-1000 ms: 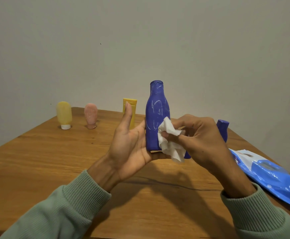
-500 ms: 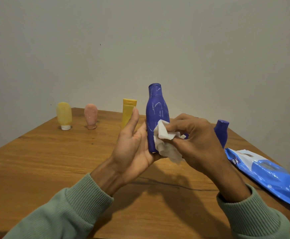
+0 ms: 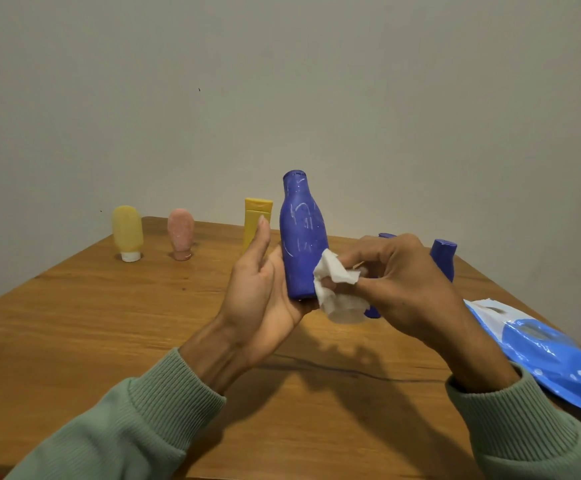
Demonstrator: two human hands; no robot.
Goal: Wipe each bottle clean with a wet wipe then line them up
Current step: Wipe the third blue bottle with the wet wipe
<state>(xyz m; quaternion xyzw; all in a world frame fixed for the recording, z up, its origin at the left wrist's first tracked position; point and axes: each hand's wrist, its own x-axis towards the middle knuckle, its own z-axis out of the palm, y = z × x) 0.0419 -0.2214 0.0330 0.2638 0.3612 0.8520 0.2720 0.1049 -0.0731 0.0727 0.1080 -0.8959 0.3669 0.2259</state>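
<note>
The left hand (image 3: 258, 299) grips a tall blue plastic bottle (image 3: 303, 237) upright above the wooden worktop (image 3: 109, 323) — base in the palm. The right hand (image 3: 400, 282) pinches a crumpled white wet wipe (image 3: 334, 282) in its fingers against the bottle's lower side — contents unseen.

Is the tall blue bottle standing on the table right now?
No, the left hand holds the tall blue bottle up off the table while the right hand presses a wet wipe to it.

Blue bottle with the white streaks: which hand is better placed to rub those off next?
Probably right. The right hand pinches the wet wipe at the blue bottle; the left hand holds it upright.
</note>
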